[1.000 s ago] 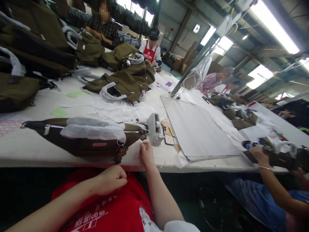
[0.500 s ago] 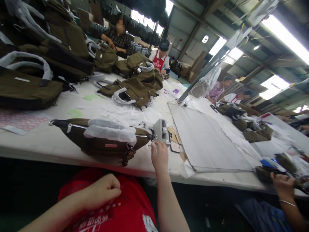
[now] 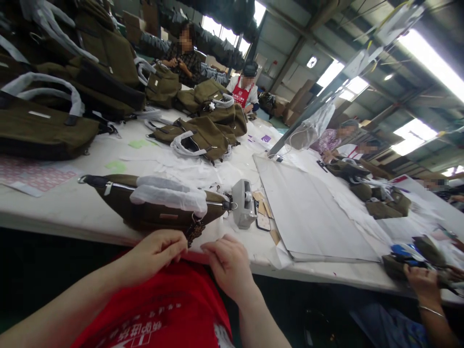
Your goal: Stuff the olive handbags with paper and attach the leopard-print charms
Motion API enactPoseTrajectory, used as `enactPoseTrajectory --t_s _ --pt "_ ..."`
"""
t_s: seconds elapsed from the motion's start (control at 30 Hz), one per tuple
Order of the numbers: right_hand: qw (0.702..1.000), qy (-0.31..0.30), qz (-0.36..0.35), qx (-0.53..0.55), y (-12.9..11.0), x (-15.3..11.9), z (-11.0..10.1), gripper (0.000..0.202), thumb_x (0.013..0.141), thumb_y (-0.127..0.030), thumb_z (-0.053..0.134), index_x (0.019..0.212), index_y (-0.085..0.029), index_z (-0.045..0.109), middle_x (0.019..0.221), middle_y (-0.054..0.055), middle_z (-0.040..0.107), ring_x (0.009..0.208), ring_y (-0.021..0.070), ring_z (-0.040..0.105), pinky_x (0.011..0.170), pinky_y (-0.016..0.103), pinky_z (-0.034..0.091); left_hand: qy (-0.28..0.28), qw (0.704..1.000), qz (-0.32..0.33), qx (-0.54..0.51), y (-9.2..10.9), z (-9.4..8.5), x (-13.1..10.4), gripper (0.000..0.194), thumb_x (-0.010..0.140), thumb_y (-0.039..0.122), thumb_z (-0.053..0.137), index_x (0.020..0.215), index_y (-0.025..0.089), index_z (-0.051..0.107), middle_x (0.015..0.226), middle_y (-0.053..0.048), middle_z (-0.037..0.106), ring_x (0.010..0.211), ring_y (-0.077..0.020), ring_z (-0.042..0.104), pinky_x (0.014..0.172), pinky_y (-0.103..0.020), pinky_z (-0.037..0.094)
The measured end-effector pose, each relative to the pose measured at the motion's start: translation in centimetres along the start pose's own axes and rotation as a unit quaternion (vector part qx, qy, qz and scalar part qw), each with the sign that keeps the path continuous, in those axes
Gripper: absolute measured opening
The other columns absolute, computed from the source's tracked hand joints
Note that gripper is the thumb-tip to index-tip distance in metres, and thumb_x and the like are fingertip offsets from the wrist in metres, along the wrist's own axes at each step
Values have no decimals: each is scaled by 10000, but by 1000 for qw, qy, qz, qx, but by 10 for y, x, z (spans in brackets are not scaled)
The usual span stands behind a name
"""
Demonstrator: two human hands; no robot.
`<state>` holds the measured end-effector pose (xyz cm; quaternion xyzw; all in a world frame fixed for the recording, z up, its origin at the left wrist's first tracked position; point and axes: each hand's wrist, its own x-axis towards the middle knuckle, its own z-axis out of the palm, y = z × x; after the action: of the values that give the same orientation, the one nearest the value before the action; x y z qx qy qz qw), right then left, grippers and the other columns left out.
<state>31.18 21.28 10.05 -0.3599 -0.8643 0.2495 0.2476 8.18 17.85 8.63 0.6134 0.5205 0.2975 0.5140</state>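
Both hands have drawn together at the near desk edge since a moment ago: the left hand (image 3: 157, 251) and right hand (image 3: 226, 261) sit close, fingers curled in a narrow grip; whether they pinch anything I cannot tell. Just beyond lies the olive canvas bag with a plastic-wrapped handle (image 3: 155, 208) on the white desk (image 3: 65, 208). Right of it stands a grey tape dispenser (image 3: 243, 203).

We see an olive-green bag (image 3: 152, 212) lying lengthwise at the table's near edge, zipper up, its handle wrapped in white foam (image 3: 168, 195), a dark charm (image 3: 194, 231) dangling at five o'clock.
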Motion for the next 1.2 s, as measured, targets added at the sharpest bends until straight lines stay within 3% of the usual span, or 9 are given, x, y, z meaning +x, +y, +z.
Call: enactPoseTrajectory --t_s 0.1,0.17,0.3,0.47,0.6,0.77,0.9,1.03,1.2 --pt "989 89 49 106 15 11 0 187 976 -251 533 888 -213 694 923 51 688 880 179 618 791 320 493 218 966 11 140 -1 4 13 334 932 454 457 986 190 655 940 -55 703 839 -210 648 776 -308 472" --pt "970 88 84 212 25 19 11 207 969 -288 531 863 -201 687 1091 78 649 867 165 630 689 285 525 256 949 14 185 -3 13 21 339 924 407 468 1089 180 659 1060 -85 718 907 -225 676 852 -333 490" --pt "936 87 114 323 38 32 39 212 941 -315 544 827 -187 668 1082 73 607 628 91 567 484 226 462 259 955 21 143 -3 29 32 362 920 384 474 1154 168 646 1076 -89 734 879 -208 703 827 -312 526" --pt "910 90 137 381 37 35 48 220 921 -367 580 802 -191 635 833 20 600 645 112 582 588 248 510 201 975 -9 91 5 27 33 290 877 420 551 929 198 730 818 -55 764 732 -213 712 706 -286 544" --pt "897 69 143 413 39 34 43 244 913 -411 590 831 -191 655 849 36 638 720 140 612 652 269 528 179 981 2 69 7 23 34 281 850 405 573 906 208 764 904 -65 783 833 -237 726 763 -291 555" --pt "939 70 147 304 46 26 28 245 958 -377 524 884 -186 659 732 12 626 589 113 526 554 237 441 190 980 -21 47 3 17 36 348 815 438 579 996 207 767 976 -47 787 947 -277 720 913 -368 553" --pt "973 37 122 195 49 21 17 234 978 -316 490 865 -191 653 736 2 631 684 128 570 668 247 439 186 981 -17 49 -1 10 37 446 794 493 571 1075 196 751 1134 -56 754 1109 -311 669 1063 -441 473" --pt "983 15 110 149 46 21 15 222 980 -282 483 871 -192 655 729 -3 628 726 139 594 709 247 426 153 987 -18 43 -6 6 38 482 820 522 554 1107 182 739 1176 -73 737 1139 -313 652 1073 -451 466" --pt "983 9 110 147 43 24 19 230 982 -266 481 848 -191 652 724 -2 636 715 135 598 694 232 418 154 986 -16 56 -8 6 37 507 822 519 550 1166 185 715 1226 -77 715 1179 -308 633 1119 -456 422"
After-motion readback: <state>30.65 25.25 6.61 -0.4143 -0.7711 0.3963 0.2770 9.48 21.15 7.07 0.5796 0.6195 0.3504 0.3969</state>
